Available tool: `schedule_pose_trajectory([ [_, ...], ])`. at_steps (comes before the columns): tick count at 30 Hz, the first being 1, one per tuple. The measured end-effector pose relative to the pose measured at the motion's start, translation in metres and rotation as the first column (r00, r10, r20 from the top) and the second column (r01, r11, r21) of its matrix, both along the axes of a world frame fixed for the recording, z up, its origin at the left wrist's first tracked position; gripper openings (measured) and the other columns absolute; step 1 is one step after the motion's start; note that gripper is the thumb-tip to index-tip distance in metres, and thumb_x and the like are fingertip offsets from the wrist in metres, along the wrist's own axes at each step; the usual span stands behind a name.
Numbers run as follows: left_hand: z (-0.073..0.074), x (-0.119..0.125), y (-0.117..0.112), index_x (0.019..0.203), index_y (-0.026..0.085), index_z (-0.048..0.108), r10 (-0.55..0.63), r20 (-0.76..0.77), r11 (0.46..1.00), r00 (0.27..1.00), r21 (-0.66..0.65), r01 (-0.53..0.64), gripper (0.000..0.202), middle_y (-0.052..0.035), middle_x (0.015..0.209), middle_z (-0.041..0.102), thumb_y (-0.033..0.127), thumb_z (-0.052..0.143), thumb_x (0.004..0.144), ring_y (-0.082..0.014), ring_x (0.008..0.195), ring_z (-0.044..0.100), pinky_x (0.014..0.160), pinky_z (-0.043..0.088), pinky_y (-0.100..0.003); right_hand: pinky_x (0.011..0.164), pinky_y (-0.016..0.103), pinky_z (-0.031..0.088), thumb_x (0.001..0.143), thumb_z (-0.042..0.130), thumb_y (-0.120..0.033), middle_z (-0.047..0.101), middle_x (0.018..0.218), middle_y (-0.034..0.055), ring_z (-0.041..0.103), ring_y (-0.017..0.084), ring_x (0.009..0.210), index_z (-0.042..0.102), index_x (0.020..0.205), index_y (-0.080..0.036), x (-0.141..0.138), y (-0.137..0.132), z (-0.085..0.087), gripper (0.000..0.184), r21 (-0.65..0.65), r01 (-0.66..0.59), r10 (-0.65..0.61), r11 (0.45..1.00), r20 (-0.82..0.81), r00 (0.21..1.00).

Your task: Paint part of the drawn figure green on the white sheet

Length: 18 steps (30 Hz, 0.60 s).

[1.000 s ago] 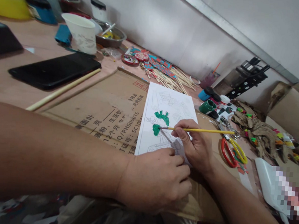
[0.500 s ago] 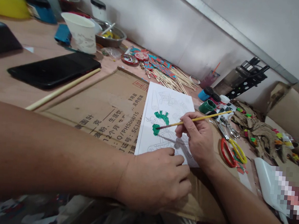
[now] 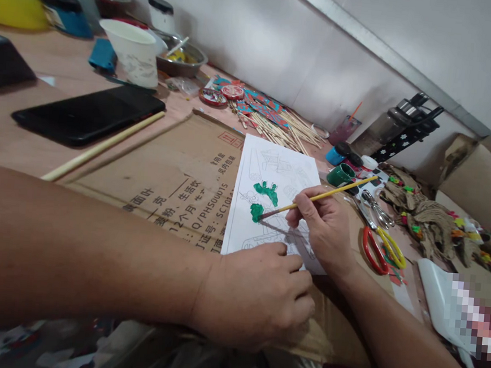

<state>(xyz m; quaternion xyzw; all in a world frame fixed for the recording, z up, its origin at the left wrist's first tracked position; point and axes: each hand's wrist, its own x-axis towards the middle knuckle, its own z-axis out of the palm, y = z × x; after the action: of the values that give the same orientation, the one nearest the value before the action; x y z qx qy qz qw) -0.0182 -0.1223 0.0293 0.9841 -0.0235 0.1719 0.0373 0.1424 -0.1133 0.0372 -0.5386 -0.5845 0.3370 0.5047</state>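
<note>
A white sheet of paper (image 3: 288, 181) with pencil-like line drawings lies on a flattened cardboard piece (image 3: 166, 161). Two green painted patches show on it, a curved one (image 3: 268, 194) and a rounder one (image 3: 256, 211). My right hand (image 3: 325, 224) is closed on a slim yellow paintbrush (image 3: 347, 187), its dark bristles touching the right edge of the rounder patch. My left hand (image 3: 257, 295) rests over the sheet's lower edge with curled fingers. Its fingertips are hidden, and I cannot make out anything under them.
Beyond the sheet lie wooden sticks (image 3: 270, 130) and an open green paint jar (image 3: 341, 174). Scissors (image 3: 378, 248) and a white device (image 3: 440, 301) are at right. On the left are a black phone (image 3: 89, 115), a long stick (image 3: 104, 145) and a paper cup (image 3: 132, 56).
The brush tip has shifted slightly down and right, along the rounder patch's edge. My right hand has tilted the brush a little more steeply. The left hand stays in place.
</note>
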Motion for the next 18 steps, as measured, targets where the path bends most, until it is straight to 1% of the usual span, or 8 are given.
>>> schedule_pose_trajectory([
  [2, -0.0007, -0.0001, -0.0003, 0.09, 0.018, 0.063, 0.002, 0.007, 1.0, 1.0, 0.005, -0.002, 0.022, -0.0046, 0.088, 0.066, 0.034, 0.075, 0.08, -0.0215, 0.073, 0.056, 0.06, 0.046, -0.039, 0.052, 0.023, 0.049, 0.088, 0.068, -0.044, 0.063, 0.059, -0.0049, 0.06, 0.011, 0.053, 0.058, 0.082, -0.022, -0.0008, -0.0002, 0.0004, 0.025, 0.012, 0.003, -0.003, 1.0, -0.021, 1.0],
  [4, -0.001, -0.0002, -0.0006, 0.091, 0.018, 0.063, 0.006, 0.006, 1.0, 1.0, 0.011, -0.006, 0.023, -0.0046, 0.088, 0.066, 0.035, 0.075, 0.08, -0.0214, 0.073, 0.056, 0.06, 0.046, -0.038, 0.052, 0.023, 0.049, 0.088, 0.068, -0.045, 0.064, 0.059, -0.0051, 0.06, 0.01, 0.053, 0.057, 0.083, -0.022, -0.0009, 0.0, -0.0005, 0.026, -0.005, -0.012, 0.012, 1.0, -0.03, 0.999],
  [8, -0.0007, -0.0001, -0.001, 0.091, 0.018, 0.064, 0.015, 0.006, 1.0, 1.0, 0.011, -0.015, 0.023, -0.0045, 0.087, 0.066, 0.035, 0.075, 0.08, -0.0212, 0.073, 0.057, 0.06, 0.045, -0.038, 0.053, 0.022, 0.049, 0.091, 0.065, -0.044, 0.064, 0.061, -0.0046, 0.059, 0.01, 0.054, 0.058, 0.084, -0.021, 0.002, 0.0002, -0.0028, 0.025, -0.058, -0.043, 0.044, 0.997, 0.017, 0.999],
  [11, 0.0, -0.0002, -0.001, 0.091, 0.018, 0.063, 0.016, 0.009, 1.0, 1.0, 0.007, -0.016, 0.023, -0.0047, 0.087, 0.066, 0.034, 0.075, 0.081, -0.0211, 0.073, 0.057, 0.06, 0.044, -0.037, 0.054, 0.022, 0.048, 0.091, 0.065, -0.041, 0.063, 0.061, -0.0047, 0.058, 0.01, 0.054, 0.058, 0.083, -0.021, 0.0048, 0.0, -0.0015, 0.023, 0.004, -0.015, 0.015, 1.0, 0.03, 0.999],
  [15, 0.0014, -0.0014, -0.0008, 0.091, 0.018, 0.063, 0.01, -0.001, 1.0, 1.0, -0.004, -0.01, 0.022, -0.0047, 0.088, 0.066, 0.034, 0.074, 0.081, -0.0213, 0.074, 0.057, 0.06, 0.045, -0.038, 0.051, 0.022, 0.046, 0.093, 0.064, -0.039, 0.06, 0.059, -0.0055, 0.055, 0.009, 0.053, 0.057, 0.083, -0.022, 0.0072, 0.0007, 0.0035, 0.021, 0.116, 0.029, -0.028, 0.993, -0.013, 1.0],
  [18, 0.0028, -0.002, -0.0007, 0.091, 0.018, 0.063, 0.009, -0.012, 1.0, 1.0, 0.002, -0.009, 0.02, -0.0049, 0.088, 0.065, 0.033, 0.072, 0.082, -0.0216, 0.073, 0.057, 0.061, 0.045, -0.038, 0.049, 0.022, 0.045, 0.092, 0.064, -0.04, 0.06, 0.059, -0.006, 0.055, 0.009, 0.051, 0.059, 0.087, -0.022, 0.0086, 0.0017, 0.0067, 0.019, 0.132, 0.034, -0.027, 0.991, -0.057, 0.998],
])
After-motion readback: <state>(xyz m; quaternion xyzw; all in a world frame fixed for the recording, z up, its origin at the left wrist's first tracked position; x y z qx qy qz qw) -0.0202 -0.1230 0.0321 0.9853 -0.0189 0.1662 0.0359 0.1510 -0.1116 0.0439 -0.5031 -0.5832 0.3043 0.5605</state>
